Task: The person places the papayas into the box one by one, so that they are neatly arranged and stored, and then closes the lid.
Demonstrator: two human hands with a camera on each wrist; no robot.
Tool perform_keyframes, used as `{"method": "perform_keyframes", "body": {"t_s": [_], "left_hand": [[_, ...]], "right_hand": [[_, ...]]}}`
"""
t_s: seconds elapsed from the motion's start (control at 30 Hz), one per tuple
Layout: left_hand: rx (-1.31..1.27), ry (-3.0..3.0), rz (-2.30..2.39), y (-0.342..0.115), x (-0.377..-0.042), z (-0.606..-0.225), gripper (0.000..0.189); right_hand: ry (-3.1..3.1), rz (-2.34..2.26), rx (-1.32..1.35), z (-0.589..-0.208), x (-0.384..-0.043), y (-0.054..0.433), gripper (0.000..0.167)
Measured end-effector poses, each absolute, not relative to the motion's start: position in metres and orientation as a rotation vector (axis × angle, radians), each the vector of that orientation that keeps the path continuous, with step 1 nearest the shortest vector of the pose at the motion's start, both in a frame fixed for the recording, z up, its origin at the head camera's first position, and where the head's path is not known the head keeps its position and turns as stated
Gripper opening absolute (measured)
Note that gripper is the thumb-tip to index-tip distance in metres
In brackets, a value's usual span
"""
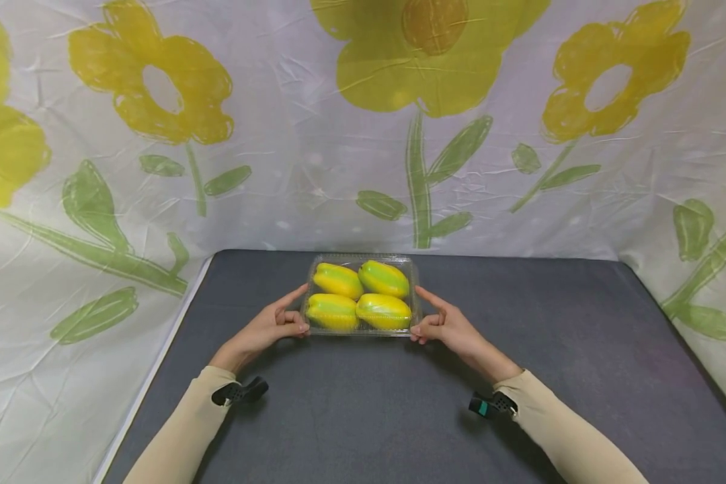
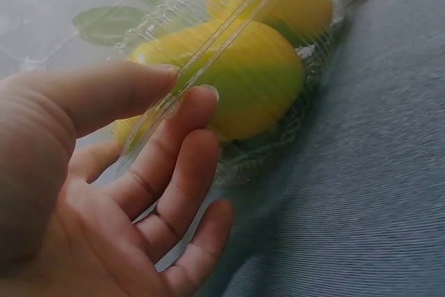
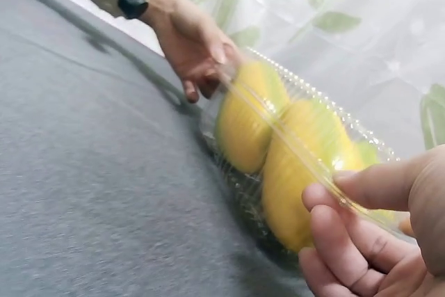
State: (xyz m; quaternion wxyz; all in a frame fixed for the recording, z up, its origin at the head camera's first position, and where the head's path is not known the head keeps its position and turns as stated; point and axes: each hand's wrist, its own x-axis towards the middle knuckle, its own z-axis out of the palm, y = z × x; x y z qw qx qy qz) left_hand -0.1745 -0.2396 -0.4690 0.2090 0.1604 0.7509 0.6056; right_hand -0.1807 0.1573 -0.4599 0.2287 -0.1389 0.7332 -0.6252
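Observation:
A clear plastic clamshell box (image 1: 363,333) with its lid down is near the far edge of the dark table, and several plump yellow-green fruits (image 1: 384,311) show through it. My left hand (image 1: 271,324) pinches the box's left rim between thumb and fingers, its index finger stretched along the side. On the opposite side, my right hand (image 1: 446,328) grips the right rim the same way. Close up in the left wrist view, thumb and fingertips meet at the rim (image 2: 208,53). Whether the box's base touches the table cannot be told.
The dark grey tabletop (image 1: 363,417) spreads around the box. Behind it hangs a pale cloth (image 1: 314,181) printed with yellow flowers, meeting the table's back edge. Black devices are strapped on the left wrist (image 1: 238,392) and the right wrist (image 1: 493,404).

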Motion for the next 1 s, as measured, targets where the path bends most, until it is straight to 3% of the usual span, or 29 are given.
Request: {"method": "perform_keyframes", "body": {"t_s": [0.47,1.0], "left_hand": [[0.361,2.149,1.635,-0.235,-0.203,-0.465,0.085],[0.404,2.353,1.535,-0.231,-0.207,-0.459,0.089]], "right_hand": [[2.058,-1.703,-0.316,-0.457,-0.211,0.154,0.082],[2.233,-1.584,-0.444,-0.454,-0.214,0.155,0.089]]}}
